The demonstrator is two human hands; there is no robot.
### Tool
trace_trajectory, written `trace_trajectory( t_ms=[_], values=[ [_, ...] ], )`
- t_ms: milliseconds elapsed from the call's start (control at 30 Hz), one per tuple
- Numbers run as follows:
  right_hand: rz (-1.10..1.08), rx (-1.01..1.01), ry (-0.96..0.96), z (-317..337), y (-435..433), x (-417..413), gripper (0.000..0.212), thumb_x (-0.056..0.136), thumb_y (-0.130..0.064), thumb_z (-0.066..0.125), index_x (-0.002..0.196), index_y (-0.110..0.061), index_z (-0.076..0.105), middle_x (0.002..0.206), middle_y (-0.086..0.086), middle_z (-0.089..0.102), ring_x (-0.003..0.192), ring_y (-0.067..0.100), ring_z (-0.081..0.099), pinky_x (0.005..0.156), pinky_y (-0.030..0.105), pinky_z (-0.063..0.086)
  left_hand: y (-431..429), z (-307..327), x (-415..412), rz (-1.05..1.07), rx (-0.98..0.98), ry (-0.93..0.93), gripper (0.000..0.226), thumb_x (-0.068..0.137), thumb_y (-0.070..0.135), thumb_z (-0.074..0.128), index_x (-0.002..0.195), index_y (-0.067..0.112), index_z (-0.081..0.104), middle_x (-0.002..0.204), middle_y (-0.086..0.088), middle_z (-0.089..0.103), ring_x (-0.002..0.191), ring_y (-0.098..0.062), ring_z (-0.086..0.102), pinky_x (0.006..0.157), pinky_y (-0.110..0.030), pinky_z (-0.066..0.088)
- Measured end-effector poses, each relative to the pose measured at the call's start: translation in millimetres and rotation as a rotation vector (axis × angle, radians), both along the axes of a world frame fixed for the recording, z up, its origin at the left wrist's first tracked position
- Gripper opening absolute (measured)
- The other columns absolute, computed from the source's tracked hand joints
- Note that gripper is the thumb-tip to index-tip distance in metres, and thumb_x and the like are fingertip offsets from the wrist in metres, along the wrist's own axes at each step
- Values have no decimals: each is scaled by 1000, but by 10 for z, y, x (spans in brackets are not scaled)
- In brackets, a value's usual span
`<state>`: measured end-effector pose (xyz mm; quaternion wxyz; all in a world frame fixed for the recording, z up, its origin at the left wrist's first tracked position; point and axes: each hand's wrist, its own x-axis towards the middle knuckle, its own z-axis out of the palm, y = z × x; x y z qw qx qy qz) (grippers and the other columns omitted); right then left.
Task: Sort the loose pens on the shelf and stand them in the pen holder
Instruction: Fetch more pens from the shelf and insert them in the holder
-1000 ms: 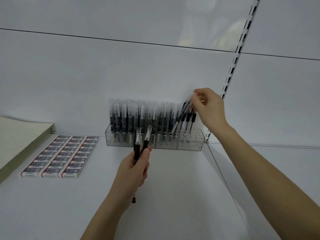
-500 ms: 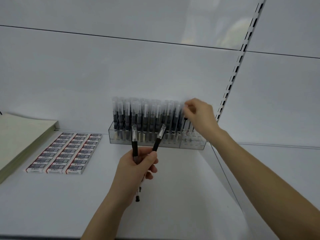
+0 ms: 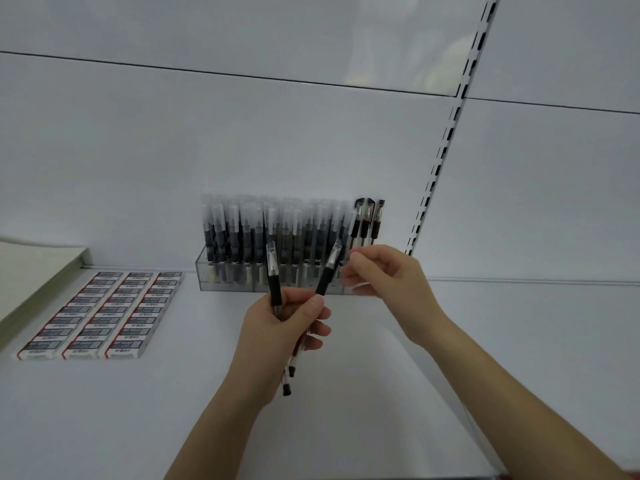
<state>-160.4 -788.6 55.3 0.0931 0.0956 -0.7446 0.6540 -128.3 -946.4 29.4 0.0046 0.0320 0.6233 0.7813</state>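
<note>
Fanning two loose pens into a V above the white shelf point(image 3: 138, 410), our left hand point(image 3: 280, 327) clamps both barrels between thumb and curled fingers, the upright pen point(image 3: 273, 282) on the left and the tilted pen point(image 3: 328, 271) leaning toward our right hand point(image 3: 384, 278). That hand hovers just beside the tilted pen's frosted cap with fingers curled, and we cannot tell whether it pinches the cap or only nears it. Behind them the clear plastic pen holder point(image 3: 214, 275) stands against the back panel, packed with rows of capped pens point(image 3: 277, 230), with three dark-clipped pens point(image 3: 367, 220) at its right end. We judge the loose pens light, stiff and slender. Their smooth clear barrels seem apt to slip, so the black, rubbery-looking sleeve below each cap looks the surest place to take hold. The holder's slots appear narrow, so each pen probably needs to go in straight. Boxed erasers point(image 3: 100, 313) lie in flat rows at left, beside a pale paper stack point(image 3: 31, 271).
</note>
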Motion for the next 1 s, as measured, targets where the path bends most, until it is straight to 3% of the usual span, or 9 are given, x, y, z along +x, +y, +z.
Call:
trace_trajectory(
  t_ms=[167,333,433,567,700,867,1000],
  values=[
    [34,-76,-43,18,72,44,5,85,-12,61,82,-16,63,70,0,72,67,12,68,62,20,55,160,-2,-43,-66,-18,-17,5,85,7,58,87,7,63,66,-2,71,57,-12,67,51,-20,53],
    [-23,-192,-80,71,238,-11,8,86,-8,59,80,-13,58,67,0,72,60,13,68,57,21,54,206,-18,-92,-23,-109,-31,6,85,12,59,88,8,63,87,-11,70,82,-19,70,66,-28,59],
    [-187,-233,2,180,461,-126,9,86,-8,59,81,-14,56,69,1,71,60,13,69,60,23,57,144,-28,-107,43,-217,-28,4,88,18,57,87,15,59,88,-6,67,74,-10,67,55,-21,56],
    [-470,-93,184,282,682,-353,13,88,-12,59,81,-21,53,77,2,66,68,16,69,70,29,56,96,-5,-103,31,-243,-51,11,88,21,57,91,11,56,65,-4,52,36,-6,43,35,-16,34],
    [-533,46,268,305,691,-577,18,88,-16,57,78,-29,50,77,-4,63,76,20,68,77,34,54,106,8,-105,47,-276,-59,17,87,30,57,92,14,54,60,0,43,39,-6,35,38,-18,30],
    [-494,232,291,263,626,-778,4,89,-17,56,87,-19,53,81,4,64,75,19,65,65,15,46,62,10,-79,69,-313,-44,21,91,32,51,80,14,50,62,1,47,45,-8,37,43,-20,31],
    [-418,390,208,140,584,-851,3,90,-16,56,90,-14,54,85,10,65,82,28,66,75,32,51,44,33,-57,84,-218,-66,19,96,18,42,86,11,56,65,-3,51,50,-11,39,42,-19,30]
  ],
)
